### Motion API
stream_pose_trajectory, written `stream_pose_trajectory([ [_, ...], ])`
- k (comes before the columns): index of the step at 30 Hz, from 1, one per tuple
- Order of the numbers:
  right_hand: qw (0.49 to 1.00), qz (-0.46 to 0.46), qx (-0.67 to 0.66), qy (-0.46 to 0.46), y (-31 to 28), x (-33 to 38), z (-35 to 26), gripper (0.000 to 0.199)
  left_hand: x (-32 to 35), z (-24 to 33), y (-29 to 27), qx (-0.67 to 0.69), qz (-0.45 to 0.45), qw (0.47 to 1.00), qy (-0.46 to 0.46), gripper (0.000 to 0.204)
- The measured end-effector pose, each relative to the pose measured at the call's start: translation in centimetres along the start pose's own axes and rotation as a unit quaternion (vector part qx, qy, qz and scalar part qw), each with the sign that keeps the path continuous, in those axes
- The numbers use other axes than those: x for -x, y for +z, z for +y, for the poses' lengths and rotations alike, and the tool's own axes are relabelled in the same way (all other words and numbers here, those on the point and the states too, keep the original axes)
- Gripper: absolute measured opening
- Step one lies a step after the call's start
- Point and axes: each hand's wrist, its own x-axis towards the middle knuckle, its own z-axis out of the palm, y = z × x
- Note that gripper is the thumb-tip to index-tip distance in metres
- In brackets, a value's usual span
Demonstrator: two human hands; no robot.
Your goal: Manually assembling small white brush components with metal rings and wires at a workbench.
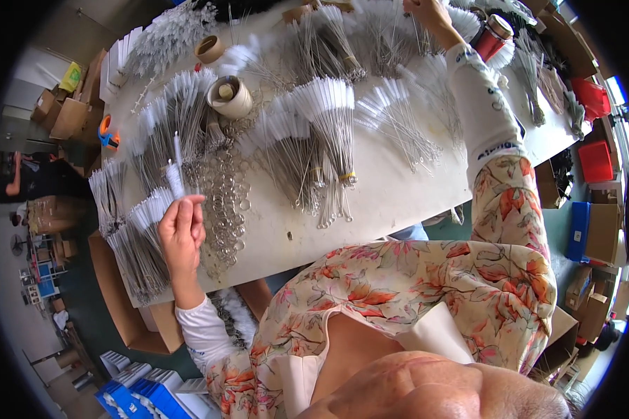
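My left hand (182, 234) is raised over the left part of the table, its fingers closed on a few thin white-bristled wire brushes (174, 178) that point up and away. Beside it lies a heap of shiny metal rings (225, 209). Bundles of white-tipped wire brushes (143, 227) lie to its left. My right hand (430, 14) reaches to the far edge of the picture, with its fingers curled above more loose brushes; what is between them is hidden. Nearer the table's middle rests a tied brush bundle (332, 126) with looped wire ends, and looser brushes (398, 122) are spread to its right.
A wide tape roll (229, 98) and a brown roll (208, 49) stand at the back left. An orange-and-blue tool (107, 133) lies near the left edge. Close to my right forearm stands a red flask (493, 38). Below the table's left edge is a cardboard box (147, 332).
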Motion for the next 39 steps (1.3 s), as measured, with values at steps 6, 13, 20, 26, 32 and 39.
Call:
stream_pose_trajectory([
  [6,0.953,-0.028,-0.297,-0.055,-1.5,-0.9,-3.2,0.021,1.0,0.3,3.4,0.104,0.015,0.994,0.03,0.026],
  [13,0.642,-0.313,-0.696,-0.065,-6.4,15.7,-19.1,0.024,-1.7,3.7,8.6,0.021,-0.023,0.984,0.177,0.022],
  [20,0.606,-0.492,-0.625,-0.029,-5.6,25.0,-23.3,0.025,-3.5,2.5,12.3,0.005,-0.059,0.971,0.232,0.022],
  [26,0.69,-0.284,-0.665,0.032,-4.2,27.4,-16.2,0.028,-0.5,1.3,12.3,-0.156,0.04,0.898,0.41,0.014],
  [32,0.431,-0.26,-0.77,0.392,-6.2,30.8,-16.6,0.02,1.6,-2.6,16.7,-0.246,-0.014,0.808,0.535,0.032],
  [39,0.734,-0.467,-0.491,0.04,-10.6,29.9,-13.3,0.013,2.2,0.5,12.4,-0.095,0.017,0.9,0.425,0.07],
])
